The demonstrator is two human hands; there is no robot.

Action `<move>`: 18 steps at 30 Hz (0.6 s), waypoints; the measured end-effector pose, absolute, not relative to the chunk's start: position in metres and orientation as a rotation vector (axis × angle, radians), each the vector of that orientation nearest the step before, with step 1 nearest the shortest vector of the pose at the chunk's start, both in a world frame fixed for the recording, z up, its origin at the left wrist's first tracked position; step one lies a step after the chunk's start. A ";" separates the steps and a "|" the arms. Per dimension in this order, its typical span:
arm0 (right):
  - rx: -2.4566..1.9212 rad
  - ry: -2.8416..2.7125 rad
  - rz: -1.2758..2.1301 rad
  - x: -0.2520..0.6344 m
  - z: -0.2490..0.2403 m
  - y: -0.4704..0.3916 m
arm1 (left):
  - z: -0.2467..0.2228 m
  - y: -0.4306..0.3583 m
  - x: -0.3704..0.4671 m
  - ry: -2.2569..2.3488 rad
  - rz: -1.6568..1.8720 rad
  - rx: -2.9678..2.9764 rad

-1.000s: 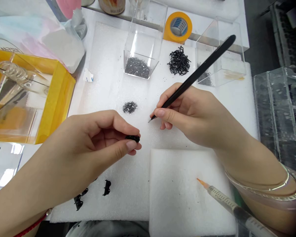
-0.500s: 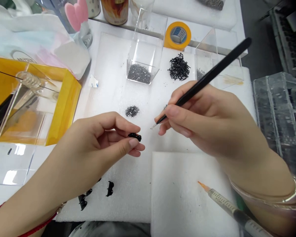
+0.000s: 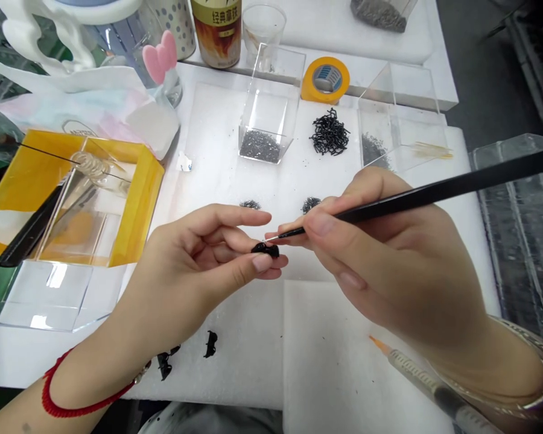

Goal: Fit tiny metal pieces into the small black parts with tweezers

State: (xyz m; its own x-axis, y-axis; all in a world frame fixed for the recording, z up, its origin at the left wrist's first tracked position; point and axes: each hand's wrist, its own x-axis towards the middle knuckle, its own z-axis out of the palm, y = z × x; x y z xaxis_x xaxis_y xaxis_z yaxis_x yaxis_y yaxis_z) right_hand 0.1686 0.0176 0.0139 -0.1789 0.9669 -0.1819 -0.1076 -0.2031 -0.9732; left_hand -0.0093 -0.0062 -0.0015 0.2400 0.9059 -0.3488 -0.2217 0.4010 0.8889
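Near the middle of the view, my left hand (image 3: 208, 259) pinches a small black plastic part (image 3: 265, 249) between thumb and fingers. My right hand (image 3: 380, 241) is closed round black tweezers (image 3: 416, 198), held like a pen. Their thin metal tip meets the top edge of the black part; whether a tiny piece sits in the tip is too small to tell. Similar black parts (image 3: 210, 344) lie on the white foam below my left wrist. Just beyond my hands are two small heaps of tiny dark pieces, one (image 3: 250, 205) to the left and another (image 3: 311, 205) to the right.
Behind stand a clear box (image 3: 260, 146) of tiny pieces, a pile of black bent pieces (image 3: 329, 132), yellow tape (image 3: 326, 79) and another clear box (image 3: 375, 150). A yellow-edged box (image 3: 147, 199) is at left. An orange-tipped syringe (image 3: 411, 371) lies by my right wrist.
My right hand has brought the tweezers left onto the black part and lowered their back end to the right. The part stays pinched in my left hand. The camera view has shifted slightly.
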 end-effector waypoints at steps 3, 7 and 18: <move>-1.142 -1.127 1.533 0.168 0.014 0.017 | -0.003 -0.008 -0.010 1.051 0.928 0.876; -1.110 -1.137 1.509 0.168 0.014 0.016 | -0.003 -0.007 -0.011 1.068 0.926 0.878; -1.085 -1.195 1.427 0.165 0.015 0.012 | -0.002 -0.007 -0.010 1.032 0.927 0.749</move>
